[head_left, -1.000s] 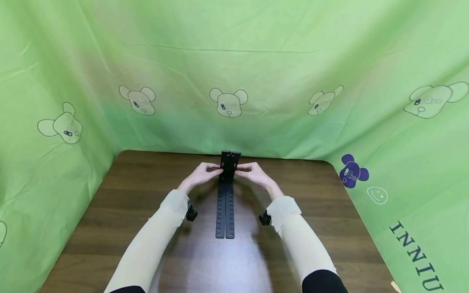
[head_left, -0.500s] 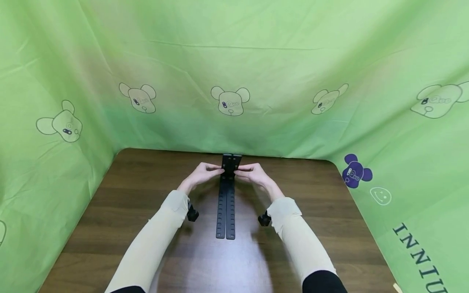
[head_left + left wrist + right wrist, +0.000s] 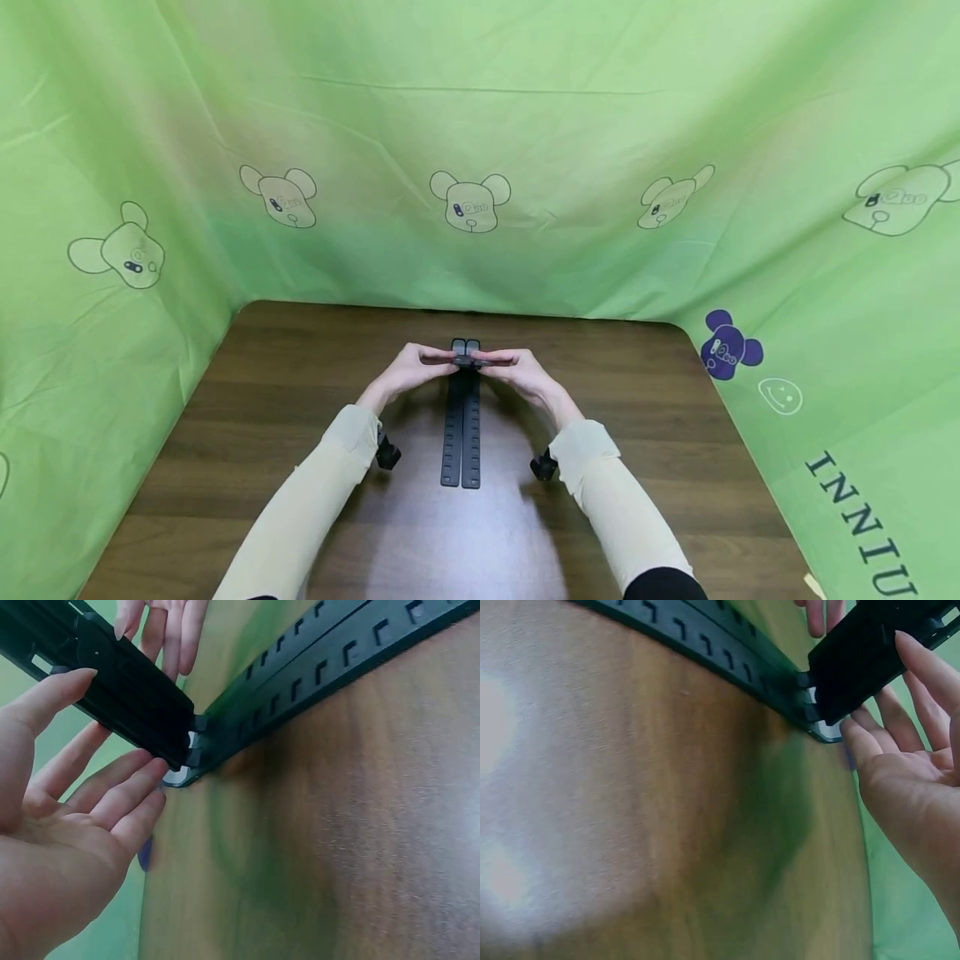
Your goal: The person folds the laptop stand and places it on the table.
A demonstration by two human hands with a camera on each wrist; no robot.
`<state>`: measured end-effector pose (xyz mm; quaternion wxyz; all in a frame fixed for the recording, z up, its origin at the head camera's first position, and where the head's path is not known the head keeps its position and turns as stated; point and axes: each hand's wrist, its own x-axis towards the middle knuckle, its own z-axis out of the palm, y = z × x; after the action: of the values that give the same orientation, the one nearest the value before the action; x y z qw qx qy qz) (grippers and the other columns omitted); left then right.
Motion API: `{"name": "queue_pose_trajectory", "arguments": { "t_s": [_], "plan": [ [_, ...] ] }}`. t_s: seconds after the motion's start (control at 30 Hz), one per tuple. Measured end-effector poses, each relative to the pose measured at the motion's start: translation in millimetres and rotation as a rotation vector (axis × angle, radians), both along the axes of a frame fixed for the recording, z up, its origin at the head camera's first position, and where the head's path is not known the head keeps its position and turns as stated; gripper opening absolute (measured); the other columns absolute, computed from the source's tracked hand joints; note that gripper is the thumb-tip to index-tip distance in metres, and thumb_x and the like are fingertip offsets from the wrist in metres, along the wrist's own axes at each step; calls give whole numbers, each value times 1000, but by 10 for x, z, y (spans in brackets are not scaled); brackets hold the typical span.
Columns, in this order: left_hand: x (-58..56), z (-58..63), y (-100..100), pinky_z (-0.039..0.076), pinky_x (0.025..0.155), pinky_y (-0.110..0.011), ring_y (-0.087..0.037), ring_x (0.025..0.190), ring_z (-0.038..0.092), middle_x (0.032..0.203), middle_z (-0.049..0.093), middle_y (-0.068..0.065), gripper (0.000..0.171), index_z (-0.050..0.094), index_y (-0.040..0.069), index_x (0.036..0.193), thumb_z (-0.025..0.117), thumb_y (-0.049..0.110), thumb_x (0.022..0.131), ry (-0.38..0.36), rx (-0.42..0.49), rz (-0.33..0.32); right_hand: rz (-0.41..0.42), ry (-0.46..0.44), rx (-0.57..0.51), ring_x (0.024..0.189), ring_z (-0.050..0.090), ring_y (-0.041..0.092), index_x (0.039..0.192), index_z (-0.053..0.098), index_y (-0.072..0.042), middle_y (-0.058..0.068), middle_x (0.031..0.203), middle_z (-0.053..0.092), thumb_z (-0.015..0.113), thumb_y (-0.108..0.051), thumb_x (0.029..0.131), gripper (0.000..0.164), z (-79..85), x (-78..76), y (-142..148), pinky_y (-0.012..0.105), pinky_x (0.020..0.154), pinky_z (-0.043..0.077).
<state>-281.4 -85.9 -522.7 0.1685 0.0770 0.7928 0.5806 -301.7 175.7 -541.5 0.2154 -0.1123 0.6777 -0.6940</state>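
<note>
A black folding stand lies lengthwise on the table, its base a pair of long slotted strips [image 3: 461, 433] side by side. Near the base's far end rises a hinged black panel [image 3: 112, 682], seen nearly edge-on from the head. My left hand [image 3: 405, 375] pinches the panel's left edge, thumb on the near face and fingers by the back. On the opposite edge, my right hand [image 3: 528, 379] holds the same panel [image 3: 862, 660] in a matching pinch. Small tabs at the panel's foot sit by a light gap at the base end in both wrist views.
A brown wood-grain table [image 3: 300, 350] spreads around the stand. Green cloth [image 3: 465, 275] with printed bear heads hangs behind it and along both sides. A black wrist camera [image 3: 387, 454] shows beneath the left cuff, another camera [image 3: 543, 467] beneath the right.
The panel has swung from leaning away to nearly edge-on to the head view, and the base's far end now shows behind it. Both hands moved with it, slightly toward me.
</note>
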Motion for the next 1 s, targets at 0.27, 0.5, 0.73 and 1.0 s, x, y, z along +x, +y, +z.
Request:
{"name": "queue_pose_trajectory", "arguments": {
  "t_s": [0.27,0.5,0.73,1.0],
  "plan": [
    [75,-66,-12,46,128,-54,-39,148,60,150,68,-21,45,70,2,144,77,16,102,62,-9,-67,3,151,98,156,46,46,139,62,18,31,152,58,68,11,99,40,-85,112,5,13,110,51],
    [152,-199,-1,46,128,-55,-41,148,59,151,65,-20,42,72,-2,139,80,9,100,214,-75,-110,62,309,253,158,43,47,131,71,13,28,154,60,72,10,98,33,-93,208,14,48,135,34],
    [238,-305,13,44,130,-54,-38,152,55,157,61,-16,43,73,3,141,83,13,99,294,-179,-120,47,369,414,161,36,53,129,77,5,33,166,46,77,4,98,31,-132,312,6,66,135,29],
    [366,-427,24,42,131,-56,-36,157,51,162,58,-15,46,72,5,143,82,14,100,357,-300,-127,22,385,492,162,36,51,132,78,-1,31,155,58,79,2,96,35,-238,428,-27,69,134,29]
  ]
}}
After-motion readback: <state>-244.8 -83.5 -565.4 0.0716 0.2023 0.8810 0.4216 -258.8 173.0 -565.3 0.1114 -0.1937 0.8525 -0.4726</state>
